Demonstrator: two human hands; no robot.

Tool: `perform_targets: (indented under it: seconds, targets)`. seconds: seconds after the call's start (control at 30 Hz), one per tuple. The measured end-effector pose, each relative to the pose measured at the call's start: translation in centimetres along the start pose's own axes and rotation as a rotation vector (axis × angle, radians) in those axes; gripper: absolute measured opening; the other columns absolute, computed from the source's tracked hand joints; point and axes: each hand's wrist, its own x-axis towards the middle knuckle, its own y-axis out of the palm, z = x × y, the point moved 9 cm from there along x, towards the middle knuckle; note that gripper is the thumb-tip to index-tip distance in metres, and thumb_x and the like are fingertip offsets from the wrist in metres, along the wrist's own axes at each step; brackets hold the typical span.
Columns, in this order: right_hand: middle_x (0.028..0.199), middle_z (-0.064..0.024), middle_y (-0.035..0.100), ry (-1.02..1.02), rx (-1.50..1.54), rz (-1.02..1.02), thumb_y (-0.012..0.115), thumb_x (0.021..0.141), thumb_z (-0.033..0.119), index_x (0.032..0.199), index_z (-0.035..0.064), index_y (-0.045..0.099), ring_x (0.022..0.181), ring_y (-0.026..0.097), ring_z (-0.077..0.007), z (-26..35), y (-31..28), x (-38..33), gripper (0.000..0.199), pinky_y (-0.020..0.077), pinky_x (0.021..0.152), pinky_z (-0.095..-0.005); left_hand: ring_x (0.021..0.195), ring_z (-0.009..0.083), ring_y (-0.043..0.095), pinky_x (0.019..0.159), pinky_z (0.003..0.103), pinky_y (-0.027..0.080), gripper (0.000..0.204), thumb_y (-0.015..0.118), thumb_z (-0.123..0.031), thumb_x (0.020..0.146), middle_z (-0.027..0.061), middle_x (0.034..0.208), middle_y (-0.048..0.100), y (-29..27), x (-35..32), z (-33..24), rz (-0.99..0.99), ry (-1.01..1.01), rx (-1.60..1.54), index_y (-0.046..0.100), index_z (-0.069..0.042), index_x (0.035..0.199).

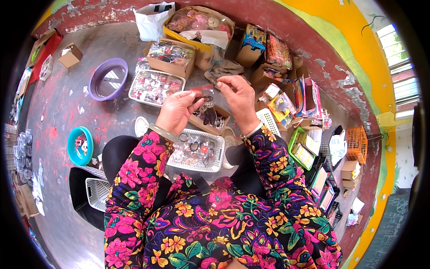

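Observation:
My left hand [176, 110] and my right hand [239, 101] are raised in front of me, thumbs pinched against fingers. Between them hangs a small clear plastic bag [207, 104] with dark ring-shaped items in it, which look like hair ties. The left fingertips grip one upper edge; the right fingertips pinch at the opposite side, where the film is hard to make out. Below the hands is a cardboard box [227, 117] of dark and pink items, partly hidden by them. Nearer to me, a white plastic basket [219, 158] holds several clear bags with dark rings.
Ahead stand a white basket [183, 85] of packaged trinkets and an open cardboard box [179, 69]. On the left floor are a purple basin [93, 85] and a teal basin [70, 145]. A green basket [293, 143] and an orange crate [357, 143] are on the right.

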Motion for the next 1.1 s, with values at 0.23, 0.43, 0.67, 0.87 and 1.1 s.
perform_targets:
  seconds: [0.23, 0.43, 0.67, 0.87, 1.1]
  targets:
    - [0.077, -0.0042, 0.058, -0.333, -0.333, 0.213, 0.061, 0.072, 0.010, 0.077, 0.0086, 0.064, 0.076, 0.055, -0.0238, 4.3, 3.1, -1.8, 0.006, 0.0424, 0.066, -0.0345, 0.092, 0.0146, 0.058, 0.084, 0.025, 0.048, 0.021, 0.046, -0.006, 0.090, 0.0095, 0.102, 0.059, 0.9, 0.1, 1.1, 0.002, -0.038, 0.159, 0.055, 0.006, 0.105]
    - [0.076, -0.0032, 0.058, -0.376, -0.406, 0.197, 0.061, 0.071, 0.012, 0.074, 0.0083, 0.062, 0.076, 0.054, -0.0230, 4.4, 3.1, -2.0, 0.005, 0.0409, 0.066, -0.0344, 0.089, 0.0114, 0.058, 0.080, 0.022, 0.049, 0.021, 0.045, -0.007, 0.091, 0.0069, 0.099, 0.059, 1.1, 0.3, 1.4, 0.031, -0.008, 0.317, 0.057, 0.005, 0.104]
    - [0.077, -0.0025, 0.057, -0.426, -0.445, 0.197, 0.061, 0.067, 0.012, 0.073, 0.0083, 0.061, 0.077, 0.054, -0.0219, 4.8, 3.3, -2.2, 0.007, 0.0399, 0.066, -0.0338, 0.080, 0.0078, 0.057, 0.074, 0.020, 0.047, 0.021, 0.045, -0.007, 0.091, 0.0029, 0.090, 0.060, 1.3, 0.3, 1.2, 0.055, 0.044, 0.534, 0.058, 0.005, 0.101]
    - [0.078, -0.0041, 0.059, -0.458, -0.527, 0.237, 0.061, 0.069, 0.011, 0.077, 0.0077, 0.062, 0.076, 0.055, -0.0229, 5.8, 3.5, -2.3, 0.008, 0.0416, 0.068, -0.0340, 0.075, 0.0071, 0.054, 0.067, 0.020, 0.046, 0.017, 0.049, -0.002, 0.087, 0.0019, 0.083, 0.059, 0.8, 0.6, 1.6, 0.021, 0.051, 0.486, 0.059, 0.006, 0.097]
    - [0.078, -0.0024, 0.054, -0.516, -0.538, 0.204, 0.061, 0.063, 0.015, 0.071, 0.0093, 0.057, 0.078, 0.052, -0.0214, 5.9, 3.4, -2.5, 0.011, 0.0388, 0.066, -0.0337, 0.073, 0.0042, 0.052, 0.065, 0.019, 0.044, 0.017, 0.051, -0.005, 0.087, -0.0019, 0.080, 0.059, 1.7, 0.2, 0.6, 0.056, 0.147, 0.814, 0.061, 0.003, 0.097]
